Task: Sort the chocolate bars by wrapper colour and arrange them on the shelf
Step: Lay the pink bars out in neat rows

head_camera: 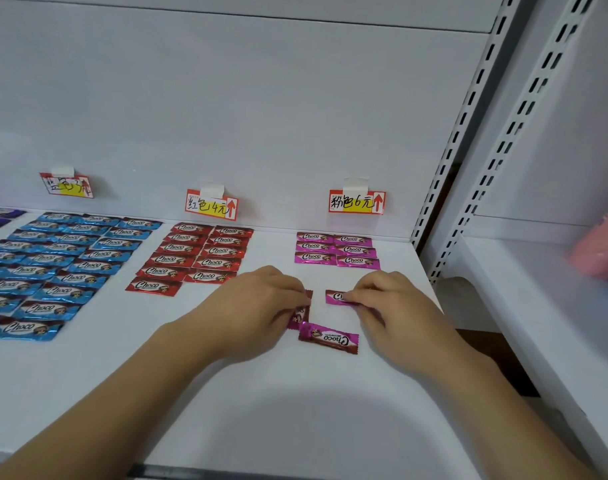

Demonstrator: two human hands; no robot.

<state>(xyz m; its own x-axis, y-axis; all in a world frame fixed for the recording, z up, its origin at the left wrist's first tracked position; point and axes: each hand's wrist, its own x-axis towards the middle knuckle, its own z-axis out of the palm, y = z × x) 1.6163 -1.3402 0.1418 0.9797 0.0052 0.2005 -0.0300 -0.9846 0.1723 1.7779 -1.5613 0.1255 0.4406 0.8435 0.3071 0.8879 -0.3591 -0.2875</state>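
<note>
Evidently the pink group is being extended. The left hand has its fingers curled onto a pink bar that pokes out from under its fingertips, while the right hand pinches the end of a second pink bar, probably to line both up as the next row. A third pink bar lies loose and upside down on the shelf just nearer than both hands, between them, seemingly waiting its turn. Beyond the hands, under the pink price label, sit six pink bars in two columns of three. Beyond the left hand and further left, eleven red bars lie under the red price label. Blue bars fill the far left, too many and too cropped to count.
</note>
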